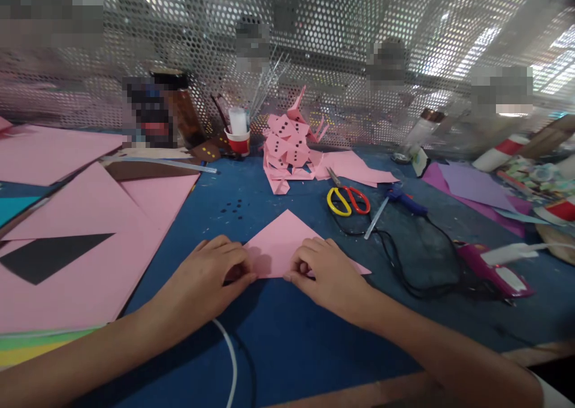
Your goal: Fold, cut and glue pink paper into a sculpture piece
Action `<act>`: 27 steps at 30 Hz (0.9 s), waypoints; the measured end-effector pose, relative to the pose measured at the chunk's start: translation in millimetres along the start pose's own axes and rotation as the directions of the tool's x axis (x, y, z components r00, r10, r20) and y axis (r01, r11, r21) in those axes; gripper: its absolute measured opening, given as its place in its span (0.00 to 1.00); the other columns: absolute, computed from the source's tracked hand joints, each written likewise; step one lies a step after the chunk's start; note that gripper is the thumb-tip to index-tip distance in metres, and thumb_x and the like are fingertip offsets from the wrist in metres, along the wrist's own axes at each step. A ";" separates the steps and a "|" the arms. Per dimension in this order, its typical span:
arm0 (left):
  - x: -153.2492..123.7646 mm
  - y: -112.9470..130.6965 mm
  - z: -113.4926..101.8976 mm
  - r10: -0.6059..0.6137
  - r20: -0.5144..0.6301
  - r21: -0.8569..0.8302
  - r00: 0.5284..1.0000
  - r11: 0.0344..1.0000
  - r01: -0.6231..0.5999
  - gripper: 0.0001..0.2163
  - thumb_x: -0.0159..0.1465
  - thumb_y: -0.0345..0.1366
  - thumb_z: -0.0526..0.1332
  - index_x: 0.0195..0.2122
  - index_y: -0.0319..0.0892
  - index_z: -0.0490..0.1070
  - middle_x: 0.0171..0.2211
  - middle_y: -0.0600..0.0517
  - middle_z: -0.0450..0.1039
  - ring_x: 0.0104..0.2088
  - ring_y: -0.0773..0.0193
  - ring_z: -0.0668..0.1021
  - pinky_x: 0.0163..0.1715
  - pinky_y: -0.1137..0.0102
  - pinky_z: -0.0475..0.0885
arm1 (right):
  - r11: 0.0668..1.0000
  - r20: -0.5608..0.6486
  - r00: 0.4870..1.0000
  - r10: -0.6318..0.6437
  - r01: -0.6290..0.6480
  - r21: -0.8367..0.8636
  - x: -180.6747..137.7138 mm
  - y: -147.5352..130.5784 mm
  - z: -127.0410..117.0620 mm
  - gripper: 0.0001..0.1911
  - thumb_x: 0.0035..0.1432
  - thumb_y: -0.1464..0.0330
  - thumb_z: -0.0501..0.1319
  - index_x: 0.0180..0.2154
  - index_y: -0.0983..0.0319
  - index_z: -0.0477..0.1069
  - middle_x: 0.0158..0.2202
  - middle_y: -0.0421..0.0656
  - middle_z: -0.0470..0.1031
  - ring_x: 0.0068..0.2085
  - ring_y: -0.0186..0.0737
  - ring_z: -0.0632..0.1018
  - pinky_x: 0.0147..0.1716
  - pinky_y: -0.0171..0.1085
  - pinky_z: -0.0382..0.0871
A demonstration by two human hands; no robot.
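A pink sheet of paper (281,240), folded into a triangle, lies on the blue tabletop (287,330) with its point facing away from me. At its left corner is my left hand (220,270), fingers curled and the thumb and fingertips pressing the near edge. My right hand (323,270) grips the same near edge right of the middle, its thumb and curled fingers pinched together. The right corner of the triangle sticks out beyond that hand. Behind the paper stands a pink folded-paper figure (290,147) with black dots.
Scissors (348,200) with yellow and red handles lie right of the figure, beside a blue glue gun (406,201) with a black cord. A magenta power strip (498,273) is farther right. Pink sheets (90,288) are stacked left. A red-and-white cup (237,141) stands at the back.
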State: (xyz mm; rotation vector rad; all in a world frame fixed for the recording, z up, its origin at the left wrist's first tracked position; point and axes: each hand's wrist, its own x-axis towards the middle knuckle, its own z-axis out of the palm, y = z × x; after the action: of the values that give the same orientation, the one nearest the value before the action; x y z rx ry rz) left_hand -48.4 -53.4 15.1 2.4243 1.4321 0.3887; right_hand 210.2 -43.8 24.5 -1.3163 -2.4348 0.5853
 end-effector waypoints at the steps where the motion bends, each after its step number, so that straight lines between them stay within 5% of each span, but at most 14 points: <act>1: -0.5 -0.9 1.0 0.007 -0.009 -0.004 1.000 1.000 -0.007 0.10 0.71 0.42 0.61 0.33 0.46 0.73 0.31 0.52 0.74 0.38 0.55 0.72 0.40 0.61 0.62 | 1.000 0.006 1.000 -0.002 0.002 0.008 -0.5 0.7 -2.1 0.08 0.65 0.67 0.69 0.34 0.60 0.74 0.35 0.37 0.77 0.40 0.38 0.75 0.43 0.41 0.57; 12: -0.4 -5.7 7.2 0.028 -0.067 -0.009 0.997 1.000 -0.028 0.13 0.70 0.45 0.60 0.29 0.45 0.71 0.28 0.53 0.71 0.35 0.57 0.71 0.38 0.63 0.61 | 0.997 0.112 0.994 -0.006 -0.003 0.079 -10.0 18.9 -23.5 0.02 0.65 0.69 0.68 0.37 0.59 0.76 0.39 0.38 0.78 0.42 0.37 0.76 0.46 0.40 0.61; 27: -2.1 -8.1 8.8 0.051 -0.079 -0.016 0.996 0.998 -0.053 0.12 0.70 0.45 0.59 0.31 0.46 0.72 0.29 0.53 0.73 0.36 0.56 0.71 0.39 0.63 0.62 | 0.992 0.069 0.996 0.051 -0.059 0.114 -19.3 30.9 -26.9 0.04 0.65 0.69 0.69 0.36 0.59 0.76 0.37 0.37 0.77 0.40 0.37 0.75 0.45 0.40 0.62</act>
State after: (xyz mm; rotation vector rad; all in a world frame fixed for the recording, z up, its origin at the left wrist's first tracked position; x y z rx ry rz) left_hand -52.5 -52.5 3.7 2.4614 1.3926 0.5118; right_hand 254.7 -39.3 31.2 -1.3401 -2.3825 0.7836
